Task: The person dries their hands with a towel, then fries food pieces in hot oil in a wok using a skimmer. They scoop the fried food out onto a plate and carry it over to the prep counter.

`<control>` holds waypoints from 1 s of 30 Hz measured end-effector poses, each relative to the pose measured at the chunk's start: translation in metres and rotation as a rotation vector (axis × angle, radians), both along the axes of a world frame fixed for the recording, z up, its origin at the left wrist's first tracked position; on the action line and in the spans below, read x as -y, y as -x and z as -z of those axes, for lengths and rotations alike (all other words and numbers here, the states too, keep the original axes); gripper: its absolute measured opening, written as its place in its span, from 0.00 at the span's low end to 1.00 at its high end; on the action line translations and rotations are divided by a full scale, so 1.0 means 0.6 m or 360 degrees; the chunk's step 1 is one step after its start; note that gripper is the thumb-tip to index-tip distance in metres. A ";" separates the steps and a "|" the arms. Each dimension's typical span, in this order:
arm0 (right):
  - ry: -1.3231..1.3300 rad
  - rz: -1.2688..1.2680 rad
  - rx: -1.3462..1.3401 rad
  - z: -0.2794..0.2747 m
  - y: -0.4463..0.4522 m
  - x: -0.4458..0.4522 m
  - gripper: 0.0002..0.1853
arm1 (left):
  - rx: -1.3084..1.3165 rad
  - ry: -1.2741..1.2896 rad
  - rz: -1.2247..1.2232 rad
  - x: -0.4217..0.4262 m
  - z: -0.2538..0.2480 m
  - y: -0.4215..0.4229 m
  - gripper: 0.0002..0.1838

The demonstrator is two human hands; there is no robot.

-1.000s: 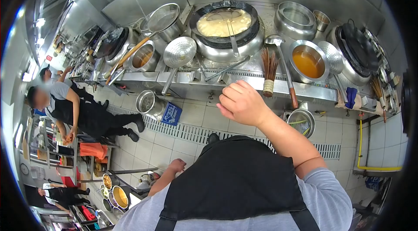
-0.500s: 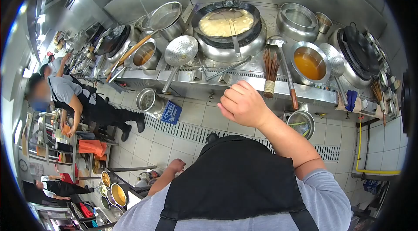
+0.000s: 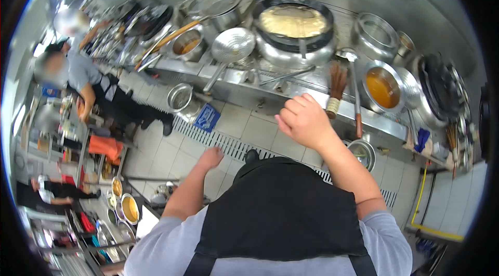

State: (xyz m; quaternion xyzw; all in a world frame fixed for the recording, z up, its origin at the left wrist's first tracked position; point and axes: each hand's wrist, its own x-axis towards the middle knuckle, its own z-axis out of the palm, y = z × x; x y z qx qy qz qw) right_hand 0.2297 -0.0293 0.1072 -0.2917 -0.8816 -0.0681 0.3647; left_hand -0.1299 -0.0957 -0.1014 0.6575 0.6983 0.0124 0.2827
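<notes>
In the head view, the right hand [image 3: 303, 121] is held loosely clenched just before the counter [image 3: 382, 124], near a brush [image 3: 337, 84]. The left hand [image 3: 211, 158] is held lower; its grip cannot be told. Farther back, pale food [image 3: 291, 24] is held in a wok [image 3: 278, 43].

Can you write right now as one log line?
left hand: low, beside apron | right hand: curled, near brush | wok: pale food inside
</notes>
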 end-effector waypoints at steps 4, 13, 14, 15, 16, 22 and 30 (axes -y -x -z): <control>0.0244 0.0053 0.0212 0.017 0.003 0.007 0.09 | -0.0035 -0.0690 0.0357 -0.078 -0.130 -0.091 0.16; 0.0651 0.0151 0.0459 0.061 -0.029 0.035 0.09 | -0.0158 -0.1189 0.1197 -0.128 -0.248 -0.166 0.11; 0.0699 0.0175 0.0444 0.065 -0.034 0.038 0.09 | -0.0159 -0.1186 0.1197 -0.131 -0.249 -0.167 0.11; 0.0702 0.0174 0.0443 0.066 -0.037 0.041 0.09 | -0.0183 -0.1159 0.1203 -0.133 -0.250 -0.168 0.11; 0.0747 0.0194 0.0434 0.065 -0.040 0.044 0.09 | -0.0209 -0.1131 0.1209 -0.134 -0.252 -0.169 0.11; 0.0903 0.0224 0.0351 0.072 -0.049 0.056 0.09 | 0.0285 -0.1087 0.0921 -0.141 -0.263 -0.179 0.11; 0.0999 0.0230 0.0296 0.085 -0.055 0.059 0.09 | 0.2321 0.0312 -0.0465 -0.170 -0.289 -0.186 0.15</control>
